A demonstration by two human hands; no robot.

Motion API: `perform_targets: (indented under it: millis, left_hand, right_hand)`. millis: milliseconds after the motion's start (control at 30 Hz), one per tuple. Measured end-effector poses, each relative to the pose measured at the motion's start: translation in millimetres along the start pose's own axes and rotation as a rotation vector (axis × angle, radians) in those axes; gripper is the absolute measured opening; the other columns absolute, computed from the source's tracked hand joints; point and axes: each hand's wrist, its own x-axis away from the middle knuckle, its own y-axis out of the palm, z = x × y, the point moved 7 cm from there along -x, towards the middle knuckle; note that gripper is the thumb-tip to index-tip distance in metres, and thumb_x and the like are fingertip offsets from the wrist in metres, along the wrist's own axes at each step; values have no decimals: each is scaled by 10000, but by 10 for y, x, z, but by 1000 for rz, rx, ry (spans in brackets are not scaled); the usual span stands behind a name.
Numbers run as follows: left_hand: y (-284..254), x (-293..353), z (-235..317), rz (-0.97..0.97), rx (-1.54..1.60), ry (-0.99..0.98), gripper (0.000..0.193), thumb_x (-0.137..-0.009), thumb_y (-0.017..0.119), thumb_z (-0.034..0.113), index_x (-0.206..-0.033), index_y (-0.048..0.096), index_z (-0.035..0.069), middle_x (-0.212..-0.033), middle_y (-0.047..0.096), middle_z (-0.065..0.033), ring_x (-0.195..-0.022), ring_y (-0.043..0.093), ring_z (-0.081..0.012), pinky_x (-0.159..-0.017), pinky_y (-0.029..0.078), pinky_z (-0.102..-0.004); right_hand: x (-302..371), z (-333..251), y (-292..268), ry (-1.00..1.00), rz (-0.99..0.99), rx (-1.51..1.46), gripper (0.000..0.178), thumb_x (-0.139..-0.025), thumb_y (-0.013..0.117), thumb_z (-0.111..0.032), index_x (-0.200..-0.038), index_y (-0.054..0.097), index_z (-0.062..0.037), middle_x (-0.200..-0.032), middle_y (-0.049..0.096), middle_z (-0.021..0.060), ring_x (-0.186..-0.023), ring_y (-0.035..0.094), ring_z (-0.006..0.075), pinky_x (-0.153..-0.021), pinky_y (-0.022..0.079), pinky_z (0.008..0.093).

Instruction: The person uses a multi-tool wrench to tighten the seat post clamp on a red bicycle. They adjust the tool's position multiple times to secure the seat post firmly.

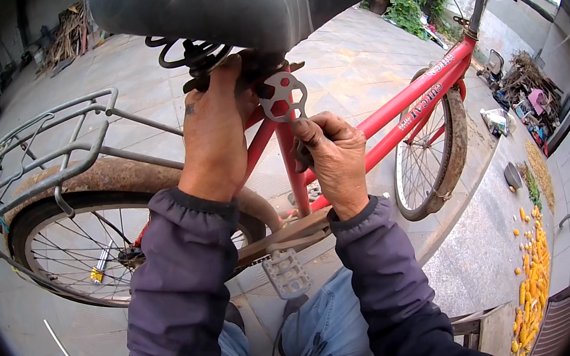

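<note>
A flat grey multi-hole spanner (298,93) stands upright just below the black saddle (209,7), in front of the seat post area of a red bicycle (391,123). My right hand (331,155) pinches its lower end between thumb and fingers. The spanner's upper part lies close to the clamp under the saddle; whether it sits on a nut cannot be seen. My left hand (215,122) reaches up beneath the saddle, beside the coil springs (190,52). Its fingertips are hidden behind the clamp and the saddle's underside.
A grey rear rack (78,149) and rusty mudguard extend to the left. A pedal (287,274) juts out near my knees. Yellow corn cobs (532,276) lie at the lower right. A thin white stick (56,338) rests on the paving at lower left.
</note>
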Motion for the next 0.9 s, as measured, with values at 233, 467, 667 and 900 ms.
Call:
perform_targets:
  millis: [233,467,667,900]
  left_hand:
    - [16,1,13,11,-4,17,329,-926,479,268,-1090,573,-1,-1018,628,-92,-883,607,-175,-782,495,-335]
    - [31,10,36,-7,20,10,345,-932,499,278,-1113,551,-12,-1067,618,-97,-916,609,-191,-806,490,-358]
    - [36,18,22,42,-3,4,319,-913,477,270,-1023,601,-2,-924,643,-80,-801,612,-147,-746,503,-310]
    - [59,80,79,133,-35,-18,307,-904,462,260,-964,623,6,-793,620,-47,-691,564,-105,-684,493,-268]
  right_hand:
    - [-143,-133,-90,-100,32,222,180,-794,723,-169,-743,650,-13,-582,571,-1,-508,489,34,-439,390,187]
    - [-209,-157,-82,-47,-64,253,204,-792,725,-185,-717,646,-12,-561,561,5,-474,473,29,-413,361,182]
    - [-291,-429,-108,-61,-95,470,218,-772,735,-190,-689,639,-12,-539,553,5,-455,465,36,-413,358,192]
    - [-386,-1186,204,-766,-244,1113,287,-660,798,-213,-653,593,-13,-543,563,68,-466,507,120,-450,399,263]
